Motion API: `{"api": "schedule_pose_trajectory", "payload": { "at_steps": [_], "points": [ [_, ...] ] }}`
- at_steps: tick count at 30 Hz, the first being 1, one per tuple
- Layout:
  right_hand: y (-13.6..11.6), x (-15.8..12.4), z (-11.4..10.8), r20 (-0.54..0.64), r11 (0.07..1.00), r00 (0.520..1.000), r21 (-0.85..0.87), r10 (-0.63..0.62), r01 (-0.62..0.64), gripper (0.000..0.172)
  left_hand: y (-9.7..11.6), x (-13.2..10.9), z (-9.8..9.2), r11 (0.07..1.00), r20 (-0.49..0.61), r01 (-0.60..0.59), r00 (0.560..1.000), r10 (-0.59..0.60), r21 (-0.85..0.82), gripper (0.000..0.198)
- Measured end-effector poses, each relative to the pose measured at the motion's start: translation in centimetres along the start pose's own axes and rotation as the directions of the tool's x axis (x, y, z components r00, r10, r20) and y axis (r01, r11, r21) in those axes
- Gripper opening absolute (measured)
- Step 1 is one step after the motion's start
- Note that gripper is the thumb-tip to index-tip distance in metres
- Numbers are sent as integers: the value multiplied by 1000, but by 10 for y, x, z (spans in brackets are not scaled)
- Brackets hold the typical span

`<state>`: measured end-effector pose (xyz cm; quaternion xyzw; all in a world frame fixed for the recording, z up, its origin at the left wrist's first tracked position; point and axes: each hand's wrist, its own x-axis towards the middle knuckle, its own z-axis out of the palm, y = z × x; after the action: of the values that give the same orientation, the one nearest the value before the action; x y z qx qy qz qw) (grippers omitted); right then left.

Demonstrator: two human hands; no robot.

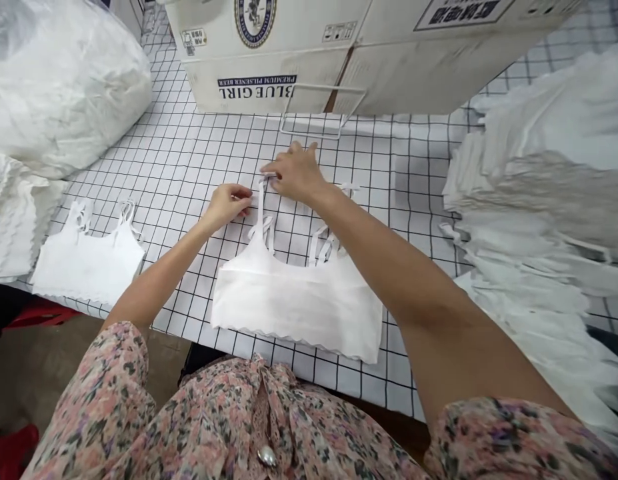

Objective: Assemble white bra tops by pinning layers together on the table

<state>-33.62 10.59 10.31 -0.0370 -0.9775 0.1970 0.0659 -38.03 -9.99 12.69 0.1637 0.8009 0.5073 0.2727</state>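
A white cropped camisole [299, 300] with thin shoulder straps and a scalloped hem lies flat in front of me. My right hand [296, 172] is at the top of its left strap [261, 210], pinching the strap's end between thumb and fingertip while the other fingers spread. The strap is drawn straight up from the camisole. Just left of that strap is my left hand [229, 203], its thumb and fingers curled together; whether anything thin is between them is hidden. My right forearm covers part of the camisole's right straps.
A second white camisole [91, 263] lies at left, beside a stack of white fabric [19, 213] and a full plastic bag [63, 87]. A large carton [389, 73] and a white wire frame [311, 133] stand behind. Piled white garments [533, 247] fill the right side of the grid-patterned tablecloth [183, 150].
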Motion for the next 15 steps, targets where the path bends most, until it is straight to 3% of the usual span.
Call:
{"api": "schedule_pose_trajectory", "payload": {
  "at_steps": [4, 8, 10, 12, 13, 15],
  "points": [
    [4, 6, 11, -19, 998, 999, 38, -51, 51, 33, 8, 11, 10, 992, 67, 103, 993, -98, -68, 14],
    [14, -7, 2, -43, 998, 998, 46, -40, 42, 33, 6, 14, 15, 990, 110, 122, 987, -114, -72, 23],
    [15, -11, -5, 18, 996, 997, 43, -79, 78, 37, 1, 15, 17, 993, 116, 85, 990, -75, -79, 21],
    [10, -13, -11, 160, 982, 973, 112, -166, 149, 43, -4, 16, 19, 997, 116, 30, 993, -21, -71, 21],
    [6, -13, -13, 242, 973, 948, 153, -207, 174, 40, -6, 17, 20, 998, 114, 7, 993, 0, -62, 22],
    [0, -9, -15, 281, 967, 932, 174, -229, 185, 21, -10, 17, 22, 999, 109, -16, 994, 20, -40, 23]
  ]
}}
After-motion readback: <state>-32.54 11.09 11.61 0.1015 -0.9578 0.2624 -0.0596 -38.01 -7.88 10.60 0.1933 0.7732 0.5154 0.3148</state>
